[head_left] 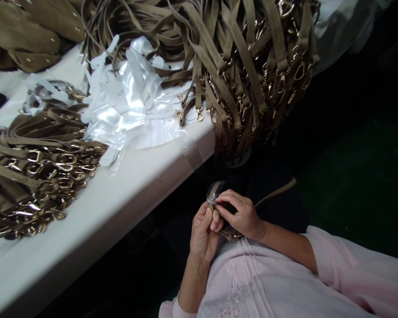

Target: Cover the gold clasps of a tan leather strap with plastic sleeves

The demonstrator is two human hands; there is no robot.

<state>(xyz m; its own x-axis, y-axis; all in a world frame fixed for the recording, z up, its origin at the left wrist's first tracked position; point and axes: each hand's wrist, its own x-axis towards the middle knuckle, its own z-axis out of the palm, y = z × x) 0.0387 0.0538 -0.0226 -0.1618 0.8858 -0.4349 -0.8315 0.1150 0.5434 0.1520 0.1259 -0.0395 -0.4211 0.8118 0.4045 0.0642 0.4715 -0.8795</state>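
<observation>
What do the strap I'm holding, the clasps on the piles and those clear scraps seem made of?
Strap: matte khaki, napped look, probably suede or faux suede.
Clasps: bright gold-toned metal, glinting, likely plated.
Scraps: thin clear plastic film, glossy and crinkled.

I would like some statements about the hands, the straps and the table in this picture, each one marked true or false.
1. The left hand and the right hand both hold one end of a khaki strap. True.
2. The hands work on top of the white table. False: they are in front of its edge, lower down, close to the person's body.
3. Clear plastic pieces lie on the table between the left strap pile and the large strap pile. True.
4. The clasps on the straps are black. False: they are gold-coloured.
5. The large strap pile hangs over the table edge. True.
</observation>
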